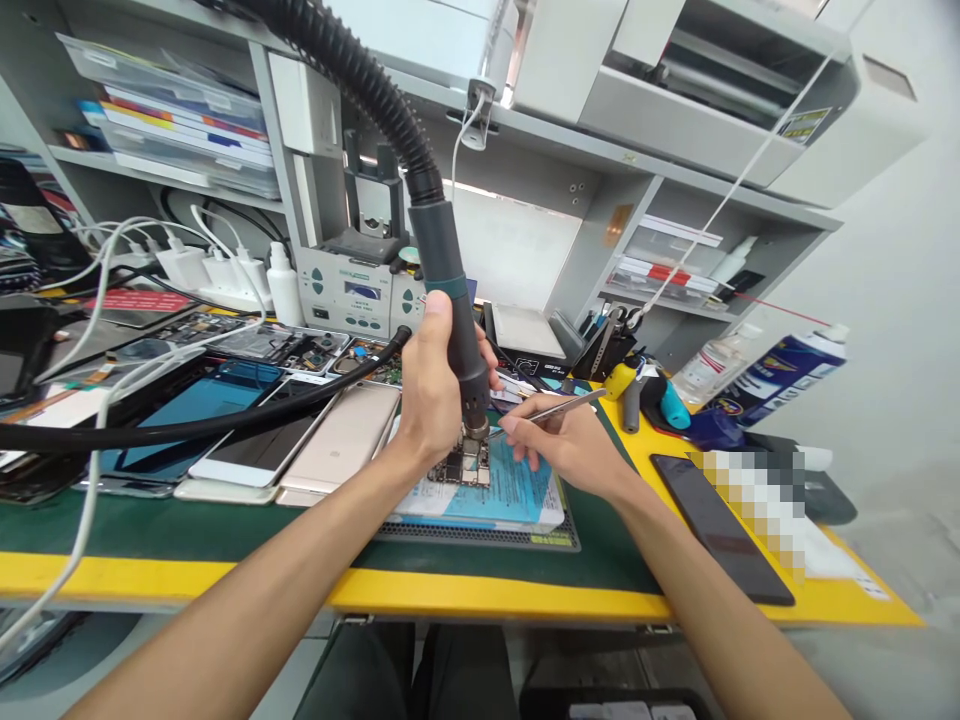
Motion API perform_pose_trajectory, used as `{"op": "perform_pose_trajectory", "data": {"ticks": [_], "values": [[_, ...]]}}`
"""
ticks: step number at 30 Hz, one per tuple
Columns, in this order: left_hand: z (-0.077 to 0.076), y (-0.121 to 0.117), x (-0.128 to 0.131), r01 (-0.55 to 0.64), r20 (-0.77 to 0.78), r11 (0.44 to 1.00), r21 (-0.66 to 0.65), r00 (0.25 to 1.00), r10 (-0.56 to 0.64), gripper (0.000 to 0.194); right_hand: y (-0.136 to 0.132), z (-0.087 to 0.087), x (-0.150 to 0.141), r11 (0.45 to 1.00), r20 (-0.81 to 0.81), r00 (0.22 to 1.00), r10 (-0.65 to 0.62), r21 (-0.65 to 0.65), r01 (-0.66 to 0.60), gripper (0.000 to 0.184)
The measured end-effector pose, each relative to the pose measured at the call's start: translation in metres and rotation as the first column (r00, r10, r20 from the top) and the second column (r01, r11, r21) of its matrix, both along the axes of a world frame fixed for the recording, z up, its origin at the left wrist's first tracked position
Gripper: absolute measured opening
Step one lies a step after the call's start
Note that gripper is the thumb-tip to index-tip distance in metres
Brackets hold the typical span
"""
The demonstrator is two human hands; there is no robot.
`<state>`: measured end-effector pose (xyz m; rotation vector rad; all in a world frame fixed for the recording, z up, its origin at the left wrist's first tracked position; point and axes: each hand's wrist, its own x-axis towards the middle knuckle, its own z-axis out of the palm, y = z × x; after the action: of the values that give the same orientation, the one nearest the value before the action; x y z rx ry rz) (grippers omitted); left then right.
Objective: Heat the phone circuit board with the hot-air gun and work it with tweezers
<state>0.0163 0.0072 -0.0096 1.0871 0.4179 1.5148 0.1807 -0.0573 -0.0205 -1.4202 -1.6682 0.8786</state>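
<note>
My left hand [433, 385] is wrapped round the dark grey handle of a hot air gun [442, 250], held upright with its metal nozzle pointing down. Just under the nozzle lies a small phone circuit board [469, 468]. It rests on a blue and white pack [517, 495] above a perforated grey mat. In my right hand [566, 435] is a pair of thin metal tweezers [559, 408], pinched between thumb and fingers. Their tip reaches toward the board beside the nozzle; whether it touches, I cannot tell.
Several phones, among them a gold one [341, 440], lie left of the board. A black hose [225, 432] crosses over them, along with a white cable [94, 490]. Behind stands a grey rework station [345, 290]. A dark phone screen [720, 525] and a blue spray can [784, 375] are right.
</note>
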Motion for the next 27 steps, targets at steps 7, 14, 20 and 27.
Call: {"op": "perform_pose_trajectory", "data": {"ticks": [7, 14, 20, 27], "values": [[0.0019, -0.0014, 0.0, 0.021, 0.027, 1.0, -0.016, 0.999, -0.02, 0.059, 0.0009, -0.0009, 0.0013, 1.0, 0.032, 0.999, 0.008, -0.02, -0.007, 0.027], [0.0031, -0.0026, 0.0, 0.028, 0.03, 0.999, -0.018, 0.999, -0.027, 0.061, 0.0011, -0.0007, 0.002, 1.0, 0.029, 0.999, 0.02, -0.015, -0.019, 0.029], [0.0034, -0.003, 0.0007, 0.017, 0.017, 1.0, -0.018, 1.0, -0.017, 0.063, 0.0009, -0.0005, 0.0008, 1.0, 0.011, 1.0, 0.017, -0.018, -0.017, 0.028], [0.0019, -0.0034, 0.0009, 0.012, 0.015, 1.0, -0.014, 1.0, -0.012, 0.065, 0.0009, -0.0019, 0.002, 1.0, -0.005, 1.0, 0.019, -0.019, -0.019, 0.027]]}}
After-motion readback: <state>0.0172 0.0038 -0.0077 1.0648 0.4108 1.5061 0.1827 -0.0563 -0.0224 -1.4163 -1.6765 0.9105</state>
